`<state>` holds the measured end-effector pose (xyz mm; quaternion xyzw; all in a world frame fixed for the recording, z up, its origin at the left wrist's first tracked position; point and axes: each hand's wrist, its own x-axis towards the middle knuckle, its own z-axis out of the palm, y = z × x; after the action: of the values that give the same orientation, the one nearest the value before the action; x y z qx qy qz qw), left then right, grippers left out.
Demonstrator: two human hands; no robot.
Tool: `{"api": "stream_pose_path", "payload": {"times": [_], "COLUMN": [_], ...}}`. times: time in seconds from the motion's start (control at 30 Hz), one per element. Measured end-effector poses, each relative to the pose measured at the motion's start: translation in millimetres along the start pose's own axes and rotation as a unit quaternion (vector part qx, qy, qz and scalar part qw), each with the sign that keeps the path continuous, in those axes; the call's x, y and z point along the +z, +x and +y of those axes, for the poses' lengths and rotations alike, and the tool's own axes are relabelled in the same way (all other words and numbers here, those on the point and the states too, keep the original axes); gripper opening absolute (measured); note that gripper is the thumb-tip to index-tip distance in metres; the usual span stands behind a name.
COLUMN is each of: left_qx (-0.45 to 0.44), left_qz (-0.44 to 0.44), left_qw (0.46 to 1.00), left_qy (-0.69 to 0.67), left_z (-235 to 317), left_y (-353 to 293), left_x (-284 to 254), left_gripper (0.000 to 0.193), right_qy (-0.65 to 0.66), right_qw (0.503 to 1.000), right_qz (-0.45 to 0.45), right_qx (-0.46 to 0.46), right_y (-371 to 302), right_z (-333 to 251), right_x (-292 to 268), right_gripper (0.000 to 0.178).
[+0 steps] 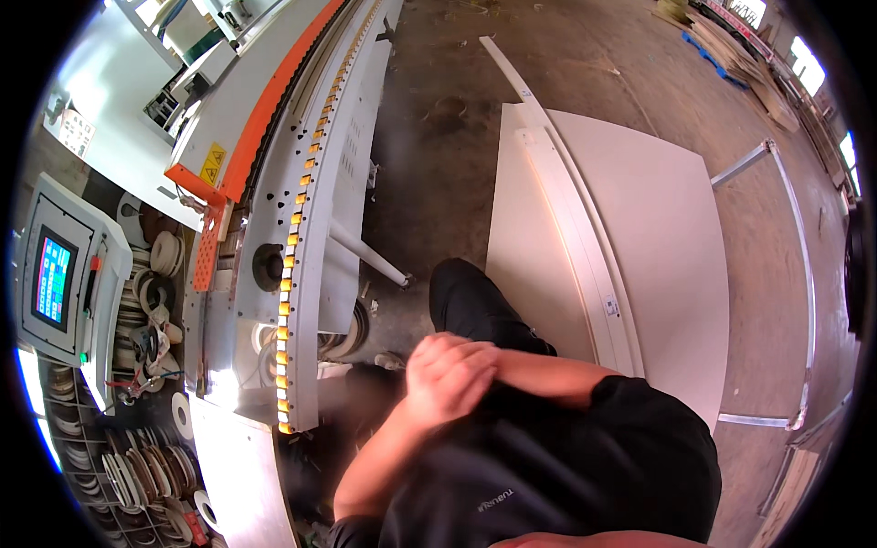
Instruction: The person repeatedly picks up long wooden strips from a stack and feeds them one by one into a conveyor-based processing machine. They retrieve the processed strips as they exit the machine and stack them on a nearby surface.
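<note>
My two hands are clasped together in front of my body, above my dark-clad leg. My left hand [437, 388] comes up from the lower left and closes over the other hand. Reaching in from the right, my right hand [483, 357] is mostly covered, so its fingers are hard to make out. No tool or workpiece shows in either one. Beside me on the right lies a large pale board [667, 210], with long narrow white strips [568, 215] on top of it. To the left runs a long machine with a track of yellow rollers [290, 260].
A control panel with a lit screen [53, 279] stands at the far left, above racked rolls of edging tape [151, 475]. An orange guard [265, 110] edges the machine. A metal tube frame [808, 301] surrounds the board's right side. Stacked planks [749, 73] lie farther back.
</note>
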<state>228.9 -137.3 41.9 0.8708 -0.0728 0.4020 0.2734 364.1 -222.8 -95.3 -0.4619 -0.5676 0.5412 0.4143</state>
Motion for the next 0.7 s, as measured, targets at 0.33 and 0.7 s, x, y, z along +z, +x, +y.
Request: {"api": "stream_pose_path", "payload": {"times": [0.33, 0.7], "left_qx": [-0.307, -0.336], "left_qz": [0.0, -0.045], "left_qw": [0.951, 0.94], "left_qy": [0.047, -0.027], "left_z": [-18, -23], "left_y": [-143, -153], "left_x": [14, 43], "left_gripper": [0.025, 0.023], "right_qy": [-0.527, -0.447], "right_qw": [0.6, 0.635], "right_qz": [0.452, 0.47], "right_qx": [0.398, 0.42], "right_y": [-216, -223], "right_z": [148, 144], "right_x": [-101, -70], "right_gripper": [0.076, 0.08]}}
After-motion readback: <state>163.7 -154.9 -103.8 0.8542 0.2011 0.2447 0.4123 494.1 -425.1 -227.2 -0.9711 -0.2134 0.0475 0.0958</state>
